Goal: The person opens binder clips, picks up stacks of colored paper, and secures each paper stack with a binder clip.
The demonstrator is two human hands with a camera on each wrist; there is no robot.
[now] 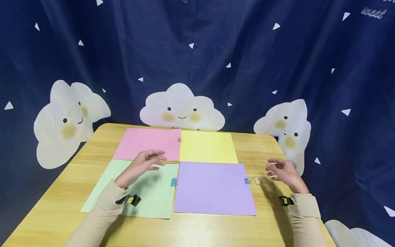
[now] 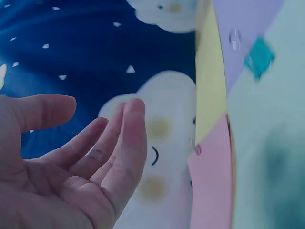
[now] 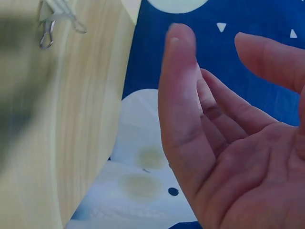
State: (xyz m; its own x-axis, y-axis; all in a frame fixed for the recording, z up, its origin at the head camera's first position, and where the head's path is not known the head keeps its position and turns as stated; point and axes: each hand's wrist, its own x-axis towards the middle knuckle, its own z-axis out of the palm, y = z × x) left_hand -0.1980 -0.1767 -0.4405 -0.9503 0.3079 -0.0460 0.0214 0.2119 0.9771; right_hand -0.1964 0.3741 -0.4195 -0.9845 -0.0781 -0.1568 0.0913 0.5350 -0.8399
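Note:
My left hand (image 1: 143, 166) hangs over the green sheet (image 1: 105, 192) with relaxed fingers and nothing in them. The right hand (image 1: 285, 174) is raised above the table's right side, also holding nothing, its fingers loosely bent. Nearest to it, a pale yellow binder clip (image 1: 257, 180) lies on the wood. Just left of that clip, a blue binder clip (image 1: 247, 181) sits on the right edge of the purple sheet (image 1: 214, 192). Another blue binder clip (image 1: 174, 182) is at the green sheet's right edge. A pink binder clip (image 1: 180, 140) sits where the pink sheet (image 1: 151, 142) meets the yellow sheet (image 1: 208, 145).
The sheets lie in two rows on a light wooden table (image 1: 213, 231). Behind it hangs a dark blue curtain (image 1: 247, 44) printed with white clouds and triangles, close to the table's back edge. Each wrist wears a black strap camera (image 1: 286, 201).

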